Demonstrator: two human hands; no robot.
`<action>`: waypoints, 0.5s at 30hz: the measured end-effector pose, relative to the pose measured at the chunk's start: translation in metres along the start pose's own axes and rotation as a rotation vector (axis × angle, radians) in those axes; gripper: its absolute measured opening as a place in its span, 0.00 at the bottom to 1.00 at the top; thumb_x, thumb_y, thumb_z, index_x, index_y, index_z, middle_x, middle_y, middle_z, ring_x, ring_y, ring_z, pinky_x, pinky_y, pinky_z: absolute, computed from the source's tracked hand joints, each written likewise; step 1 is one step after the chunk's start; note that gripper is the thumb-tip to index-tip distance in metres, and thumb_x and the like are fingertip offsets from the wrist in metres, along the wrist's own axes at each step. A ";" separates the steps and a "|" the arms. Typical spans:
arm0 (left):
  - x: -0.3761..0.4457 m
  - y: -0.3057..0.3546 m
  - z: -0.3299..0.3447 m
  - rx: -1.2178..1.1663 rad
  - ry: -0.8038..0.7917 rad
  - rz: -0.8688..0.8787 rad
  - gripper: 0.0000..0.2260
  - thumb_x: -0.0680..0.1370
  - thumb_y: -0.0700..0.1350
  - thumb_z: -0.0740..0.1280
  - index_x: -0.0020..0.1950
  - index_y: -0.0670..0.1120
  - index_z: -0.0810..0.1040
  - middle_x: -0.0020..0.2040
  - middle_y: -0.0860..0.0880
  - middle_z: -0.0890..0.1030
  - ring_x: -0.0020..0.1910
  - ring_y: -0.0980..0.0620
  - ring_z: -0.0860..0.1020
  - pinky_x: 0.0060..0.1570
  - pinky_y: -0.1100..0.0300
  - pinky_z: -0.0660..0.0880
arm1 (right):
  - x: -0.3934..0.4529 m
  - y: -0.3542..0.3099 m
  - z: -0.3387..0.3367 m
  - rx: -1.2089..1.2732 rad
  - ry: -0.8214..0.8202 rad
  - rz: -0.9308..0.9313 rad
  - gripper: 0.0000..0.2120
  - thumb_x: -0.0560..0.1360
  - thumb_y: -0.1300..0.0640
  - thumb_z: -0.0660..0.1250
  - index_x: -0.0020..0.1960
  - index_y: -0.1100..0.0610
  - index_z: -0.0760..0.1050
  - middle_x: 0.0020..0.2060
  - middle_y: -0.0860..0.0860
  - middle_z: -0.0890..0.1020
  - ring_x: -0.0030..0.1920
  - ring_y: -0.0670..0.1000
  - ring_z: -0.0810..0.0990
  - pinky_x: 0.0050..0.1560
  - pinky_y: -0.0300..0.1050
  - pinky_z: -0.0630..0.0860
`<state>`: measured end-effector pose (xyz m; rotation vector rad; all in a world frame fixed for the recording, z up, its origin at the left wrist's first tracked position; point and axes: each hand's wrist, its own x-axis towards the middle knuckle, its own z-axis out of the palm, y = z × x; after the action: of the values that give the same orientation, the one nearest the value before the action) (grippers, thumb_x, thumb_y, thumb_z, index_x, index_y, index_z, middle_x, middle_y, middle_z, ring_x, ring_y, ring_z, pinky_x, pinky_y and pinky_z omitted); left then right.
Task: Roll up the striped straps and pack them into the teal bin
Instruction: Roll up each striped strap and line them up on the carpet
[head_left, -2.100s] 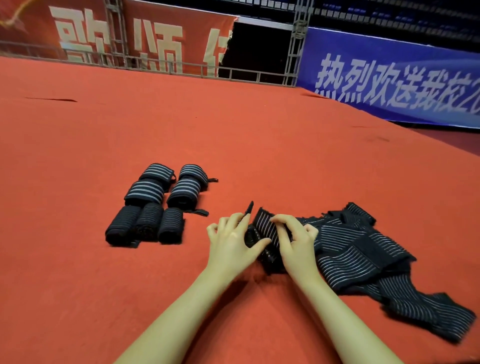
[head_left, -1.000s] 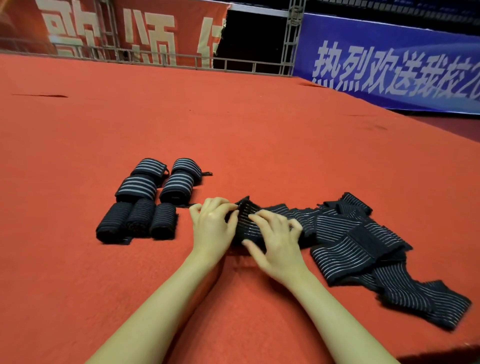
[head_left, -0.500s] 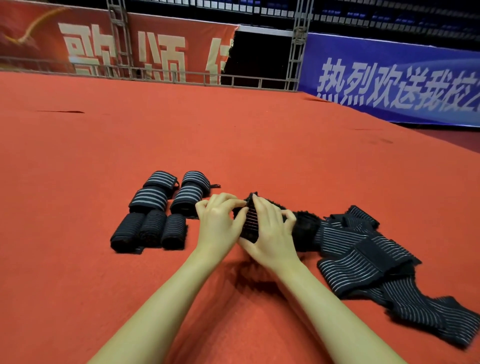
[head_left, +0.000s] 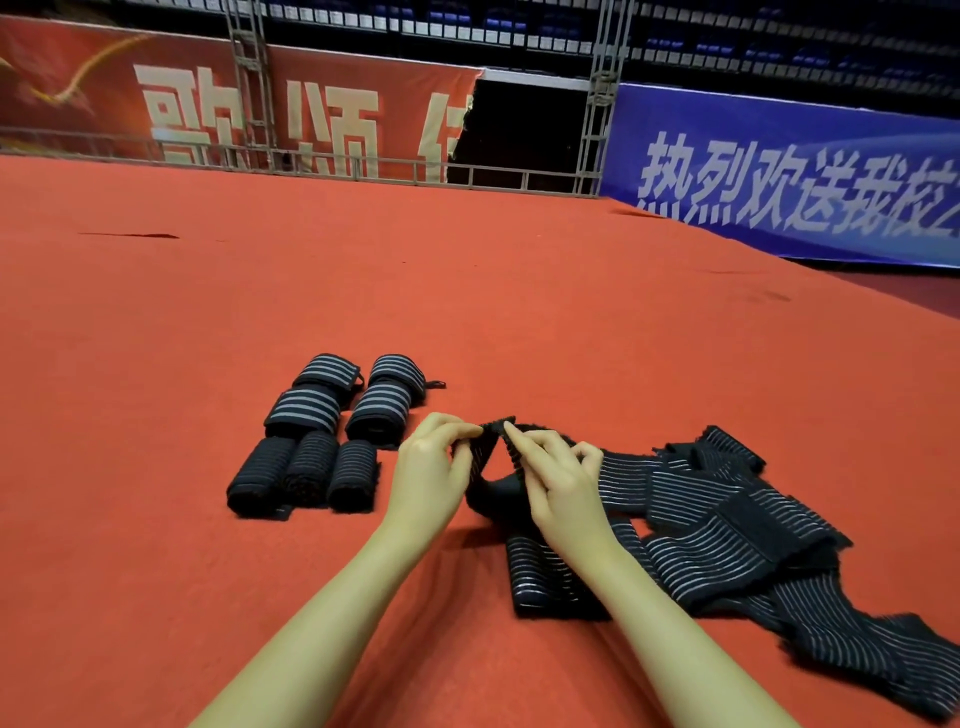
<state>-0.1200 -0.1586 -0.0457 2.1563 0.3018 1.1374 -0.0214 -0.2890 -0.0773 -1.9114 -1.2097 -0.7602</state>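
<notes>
Both hands hold one end of a black striped strap (head_left: 485, 457) lifted off the red carpet. My left hand (head_left: 431, 467) pinches its upper edge from the left; my right hand (head_left: 556, 478) pinches it from the right. The rest of that strap trails into a loose heap of unrolled striped straps (head_left: 727, 545) on the right. Several rolled straps (head_left: 322, 436) lie in rows on the carpet to the left of my hands. No teal bin is in view.
Red carpet (head_left: 467, 291) stretches far ahead and to the left. A metal railing (head_left: 363, 166) with a red banner and a blue banner (head_left: 779, 176) closes off the back.
The strap end that my hands were pressing down on the carpet is now lifted and held up between my fingertips. The camera view has tilted up slightly.
</notes>
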 end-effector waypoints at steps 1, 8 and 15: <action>0.002 -0.001 -0.001 0.005 0.022 -0.007 0.09 0.73 0.30 0.66 0.47 0.40 0.83 0.45 0.48 0.81 0.45 0.54 0.78 0.48 0.66 0.73 | 0.003 0.001 -0.004 -0.029 0.034 -0.014 0.19 0.77 0.62 0.60 0.66 0.51 0.74 0.50 0.46 0.79 0.49 0.44 0.76 0.50 0.43 0.56; 0.022 -0.002 -0.010 0.028 0.040 0.046 0.11 0.75 0.32 0.68 0.54 0.42 0.81 0.48 0.48 0.81 0.47 0.56 0.78 0.51 0.69 0.71 | 0.024 -0.017 -0.024 -0.070 0.008 -0.167 0.10 0.77 0.58 0.62 0.53 0.50 0.80 0.43 0.41 0.81 0.44 0.45 0.78 0.49 0.45 0.54; 0.045 0.006 -0.036 -0.099 -0.095 -0.118 0.05 0.73 0.37 0.71 0.47 0.44 0.84 0.41 0.50 0.83 0.40 0.51 0.80 0.36 0.47 0.80 | 0.051 -0.041 -0.033 0.105 0.008 -0.265 0.06 0.76 0.56 0.65 0.50 0.53 0.79 0.43 0.42 0.82 0.42 0.45 0.78 0.49 0.47 0.58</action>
<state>-0.1229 -0.1251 0.0011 2.0703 0.3189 0.9610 -0.0428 -0.2800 -0.0082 -1.6818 -1.4872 -0.8227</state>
